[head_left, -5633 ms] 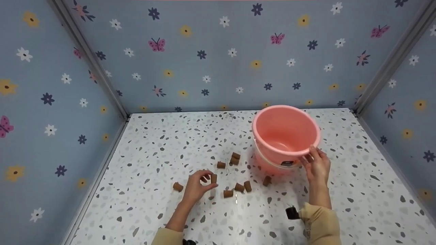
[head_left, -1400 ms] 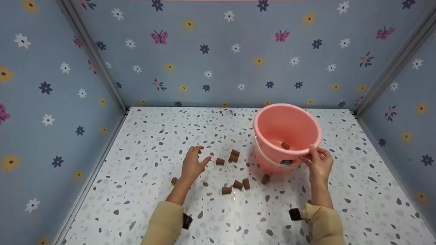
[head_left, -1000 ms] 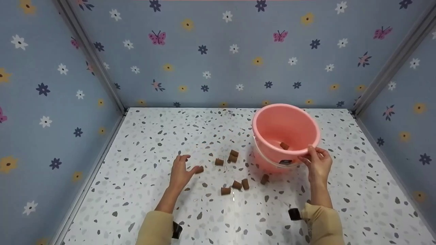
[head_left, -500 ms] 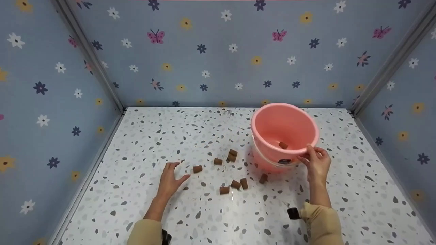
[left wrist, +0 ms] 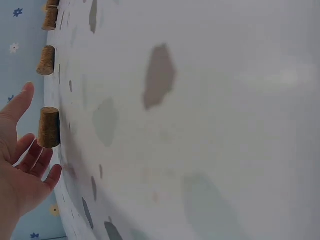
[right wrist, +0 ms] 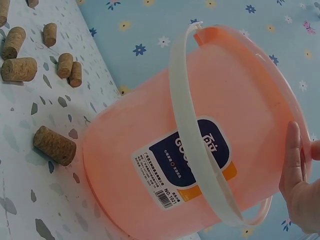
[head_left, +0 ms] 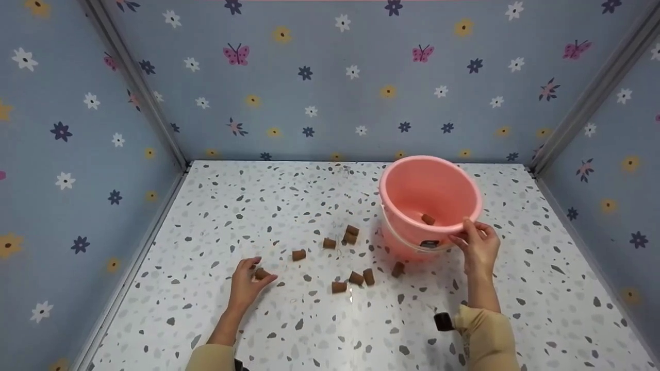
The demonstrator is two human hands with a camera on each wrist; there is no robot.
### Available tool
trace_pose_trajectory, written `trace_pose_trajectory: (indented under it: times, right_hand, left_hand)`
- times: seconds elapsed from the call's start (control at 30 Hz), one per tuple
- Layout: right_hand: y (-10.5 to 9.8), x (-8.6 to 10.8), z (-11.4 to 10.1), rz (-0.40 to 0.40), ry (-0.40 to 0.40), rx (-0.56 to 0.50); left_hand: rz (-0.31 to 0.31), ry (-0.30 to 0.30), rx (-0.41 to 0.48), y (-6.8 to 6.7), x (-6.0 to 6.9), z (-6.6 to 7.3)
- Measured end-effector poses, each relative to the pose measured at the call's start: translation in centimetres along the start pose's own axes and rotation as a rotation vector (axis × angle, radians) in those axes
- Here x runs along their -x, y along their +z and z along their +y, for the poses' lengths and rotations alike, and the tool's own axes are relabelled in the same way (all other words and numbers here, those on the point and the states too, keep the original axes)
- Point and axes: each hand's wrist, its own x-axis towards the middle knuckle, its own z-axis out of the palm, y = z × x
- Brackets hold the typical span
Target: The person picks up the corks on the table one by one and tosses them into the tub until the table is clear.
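My left hand is spread around a cork lying at the left of the speckled tabletop. In the left wrist view this cork sits between the thumb and the fingers, with a gap to the thumb showing. A pink bucket stands at the right, one cork inside it. My right hand pinches the bucket's near right rim, thumb on top and fingers beneath. In the right wrist view the white handle hangs down across the bucket's label.
Several loose corks lie between the hands, among them one cork near my left hand, one cork nearer the front and one cork by the bucket's base. Flowered panels enclose the back and both sides.
My left hand dropped a cork into the bucket, came back empty, then moved left and towards me, past one cork to another. My right hand has kept its hold on the rim.
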Motion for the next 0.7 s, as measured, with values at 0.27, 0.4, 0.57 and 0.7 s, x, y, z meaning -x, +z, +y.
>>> trace_pose_trajectory:
  times: [0.27,0.4,0.57,0.7]
  right_hand:
    - [0.4,0.8,-1.5,-0.024,0.072,0.003]
    - [0.5,0.9,-1.6,-0.04,0.07,-0.013]
    - [0.1,0.2,-0.1,-0.008,0.017,0.01]
    - [0.0,0.0,0.1,0.001,0.012,-0.013]
  left_hand:
    - [0.028,-0.065,0.008,-0.3,0.4,-0.6]
    - [0.039,-0.066,0.049,-0.4,0.4,-0.8]
    - [0.044,-0.079,0.072,-0.3,0.3,-0.9]
    - [0.048,-0.103,0.065,-0.1,0.3,-0.9]
